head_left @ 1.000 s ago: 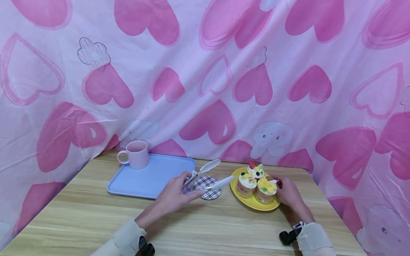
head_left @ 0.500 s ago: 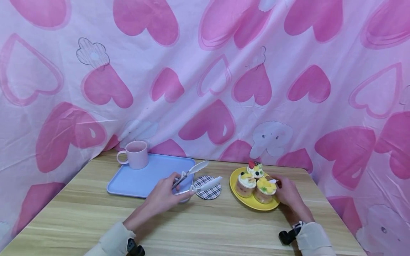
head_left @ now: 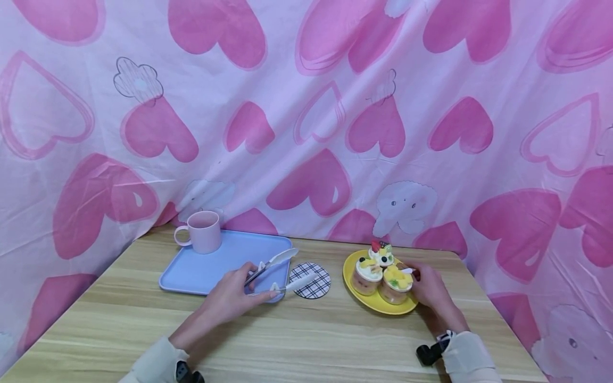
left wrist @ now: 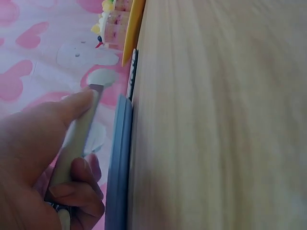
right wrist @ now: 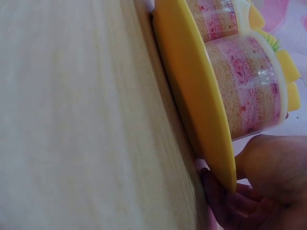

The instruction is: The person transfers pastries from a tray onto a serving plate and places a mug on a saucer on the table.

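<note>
My left hand holds a pair of metal tongs with white tips, their two arms spread apart and nothing between them. The tongs hang over the right end of the blue tray, pointing toward the plaid round coaster. In the left wrist view, thumb and curled fingers wrap the tongs. My right hand pinches the right rim of a yellow plate; the right wrist view has the thumb above and fingers under the plate's rim. Three fruit-topped dessert cups stand on the plate.
A pink mug stands upright on the tray's back left corner. All of this is on a wooden table, with a pink heart-print cloth hanging behind its back edge and down its sides.
My left hand has moved left with the tongs, from over the coaster to over the tray's right end. The right hand and the plate stay in place.
</note>
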The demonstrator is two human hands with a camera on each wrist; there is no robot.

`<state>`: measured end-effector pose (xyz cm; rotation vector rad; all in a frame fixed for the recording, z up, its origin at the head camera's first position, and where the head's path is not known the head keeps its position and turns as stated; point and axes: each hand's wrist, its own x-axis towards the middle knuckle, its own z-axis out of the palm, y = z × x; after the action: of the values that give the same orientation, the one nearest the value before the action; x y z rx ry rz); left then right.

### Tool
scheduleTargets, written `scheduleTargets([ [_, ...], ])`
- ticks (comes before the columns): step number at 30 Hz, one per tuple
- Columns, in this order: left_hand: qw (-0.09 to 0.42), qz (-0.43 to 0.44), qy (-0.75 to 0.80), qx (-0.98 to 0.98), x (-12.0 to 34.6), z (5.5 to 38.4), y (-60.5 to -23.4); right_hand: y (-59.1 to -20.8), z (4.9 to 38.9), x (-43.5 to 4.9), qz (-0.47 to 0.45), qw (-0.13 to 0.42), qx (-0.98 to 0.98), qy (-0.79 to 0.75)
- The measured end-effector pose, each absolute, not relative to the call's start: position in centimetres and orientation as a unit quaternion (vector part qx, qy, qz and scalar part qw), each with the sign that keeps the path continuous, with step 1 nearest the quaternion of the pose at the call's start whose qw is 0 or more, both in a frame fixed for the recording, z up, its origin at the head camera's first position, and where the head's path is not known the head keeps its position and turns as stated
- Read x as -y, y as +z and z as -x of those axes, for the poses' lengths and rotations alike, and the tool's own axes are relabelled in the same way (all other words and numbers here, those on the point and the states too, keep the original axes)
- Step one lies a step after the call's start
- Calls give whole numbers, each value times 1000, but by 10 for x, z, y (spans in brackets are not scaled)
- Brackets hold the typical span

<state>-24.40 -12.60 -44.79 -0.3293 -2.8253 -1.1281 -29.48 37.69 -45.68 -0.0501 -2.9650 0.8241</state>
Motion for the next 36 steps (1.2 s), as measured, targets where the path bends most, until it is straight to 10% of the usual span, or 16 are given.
scheduleTargets([
  [36,52,82,-312,945,181,222,-441,-454,294,-376,27,28,966,256],
])
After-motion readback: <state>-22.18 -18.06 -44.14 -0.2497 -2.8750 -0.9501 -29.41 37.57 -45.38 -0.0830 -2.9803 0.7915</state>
